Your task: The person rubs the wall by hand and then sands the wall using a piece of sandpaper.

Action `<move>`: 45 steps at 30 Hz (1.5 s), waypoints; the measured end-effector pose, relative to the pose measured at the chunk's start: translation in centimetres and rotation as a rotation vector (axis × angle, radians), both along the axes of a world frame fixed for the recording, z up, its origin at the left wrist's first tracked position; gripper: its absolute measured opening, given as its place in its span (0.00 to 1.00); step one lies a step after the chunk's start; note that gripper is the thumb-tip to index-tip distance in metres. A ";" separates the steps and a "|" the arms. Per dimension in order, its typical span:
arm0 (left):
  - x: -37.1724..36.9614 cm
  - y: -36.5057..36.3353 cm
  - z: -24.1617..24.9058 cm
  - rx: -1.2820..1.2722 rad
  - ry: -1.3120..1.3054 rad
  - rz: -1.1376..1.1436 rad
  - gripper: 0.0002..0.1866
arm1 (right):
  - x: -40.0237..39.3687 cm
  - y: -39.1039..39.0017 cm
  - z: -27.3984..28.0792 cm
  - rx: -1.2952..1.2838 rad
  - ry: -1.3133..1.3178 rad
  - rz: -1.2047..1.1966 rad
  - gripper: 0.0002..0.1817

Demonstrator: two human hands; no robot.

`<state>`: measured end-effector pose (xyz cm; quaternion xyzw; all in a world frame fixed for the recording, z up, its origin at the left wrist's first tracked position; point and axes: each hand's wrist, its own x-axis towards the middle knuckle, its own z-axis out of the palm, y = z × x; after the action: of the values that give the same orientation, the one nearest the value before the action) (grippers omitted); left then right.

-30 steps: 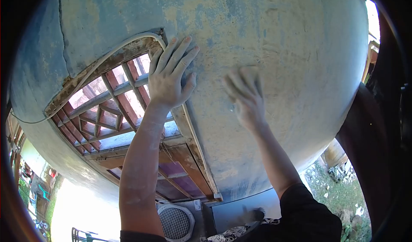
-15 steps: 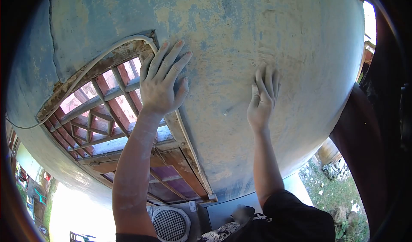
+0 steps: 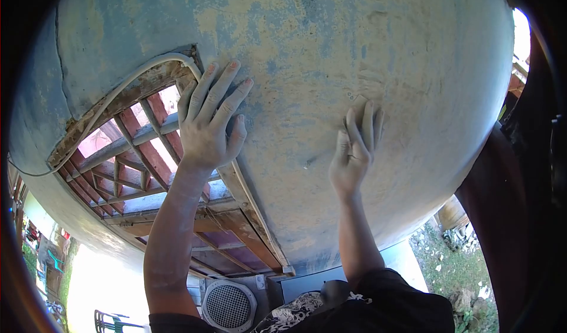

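Note:
My left hand, whitened with dust, lies with fingers spread on the wall at the upper corner of the window opening. The wall's blue-grey paint is worn and patchy. Farther right, my right hand is pressed against the same wall, its dusty fingers bent together over a small piece of sandpaper. Only a pale edge of the sandpaper shows past the fingertips; the rest is hidden beneath the hand. A small pale spot or stub marks the wall between my hands.
A wooden window grille fills the opening at left, with a pale cable along its upper edge. Below are a speaker-like box with a round mesh and an orange-brown wooden frame. Grass and rubble lie at lower right.
The view has shifted slightly, so both hands appear a little farther left. My right hand's fingers have tilted and opened slightly, and the sandpaper's edge now shows. My left hand stays on the wall.

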<state>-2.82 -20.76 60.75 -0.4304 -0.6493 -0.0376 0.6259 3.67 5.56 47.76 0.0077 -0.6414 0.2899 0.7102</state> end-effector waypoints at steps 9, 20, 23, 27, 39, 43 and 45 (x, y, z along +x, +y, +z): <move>0.4 -0.2 -0.6 -0.005 -0.026 -0.040 0.29 | -0.6 -4.5 -1.2 0.348 -0.244 -0.042 0.21; 0.5 0.1 -1.1 0.043 -0.046 -0.060 0.35 | -1.2 -9.7 0.9 0.178 -0.102 -0.009 0.29; 0.7 0.1 -1.0 0.045 -0.056 -0.075 0.34 | 0.5 -9.4 -0.9 0.307 -0.239 0.013 0.32; 0.1 0.2 -1.3 0.059 -0.022 -0.073 0.34 | 1.6 -6.2 -4.1 0.219 -0.278 -0.082 0.30; 0.7 -0.1 -1.3 0.032 -0.045 -0.081 0.32 | 1.3 -7.4 -0.2 0.350 -0.229 -0.046 0.25; 0.2 0.0 -1.2 0.038 -0.021 -0.096 0.32 | 1.0 -7.1 -2.0 0.239 -0.295 -0.114 0.24; 0.4 -0.2 -1.6 0.035 -0.041 -0.088 0.32 | 1.3 -7.7 0.7 0.241 -0.282 -0.101 0.24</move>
<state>-2.38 -20.96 59.17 -0.4464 -0.6417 -0.0852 0.6178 4.95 -2.18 48.42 0.0199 -0.7642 0.1733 0.6209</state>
